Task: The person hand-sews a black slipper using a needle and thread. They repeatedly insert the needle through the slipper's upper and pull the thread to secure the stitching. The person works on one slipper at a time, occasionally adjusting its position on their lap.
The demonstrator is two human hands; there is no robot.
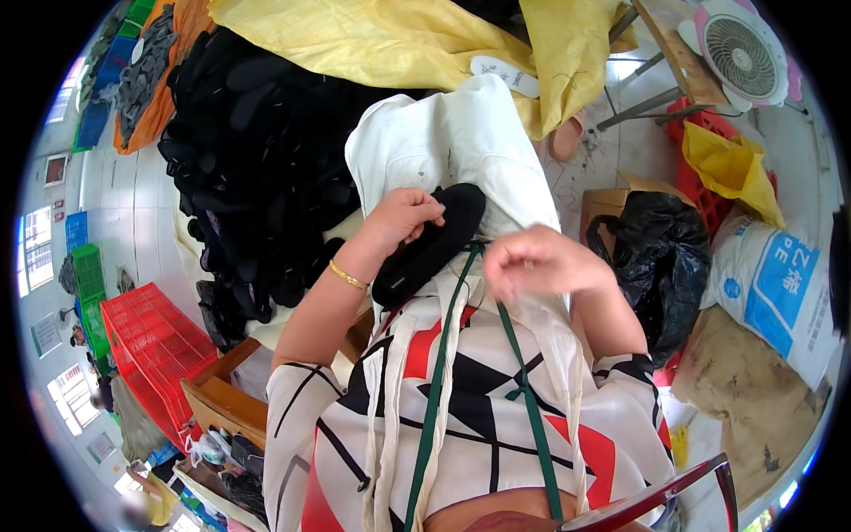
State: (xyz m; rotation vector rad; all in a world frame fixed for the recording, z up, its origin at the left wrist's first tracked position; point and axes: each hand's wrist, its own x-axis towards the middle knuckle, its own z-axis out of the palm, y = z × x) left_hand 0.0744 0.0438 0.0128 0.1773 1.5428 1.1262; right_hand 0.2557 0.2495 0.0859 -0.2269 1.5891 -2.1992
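Across my lap, on white cloth (496, 160), lies a long black fabric slipper (443, 235), slanting from lower left to upper right. My left hand (403, 222), with a gold bracelet on its wrist, is closed, its thumb and fingers pinched at the slipper's upper left edge. To the right of the slipper and apart from it, my right hand (541, 263) hangs in the air with bent fingers. Motion blurs those fingertips, so whether anything is between them cannot be made out. A green cord (452, 355) hangs down my front below the slipper.
A big heap of black slippers (257, 160) lies at the left. Near it are a red plastic basket (160, 346) and a wooden drawer (222, 399). On the right are a black plastic bag (656, 257), a white-blue sack (771, 284) and a fan (740, 58) on a table.
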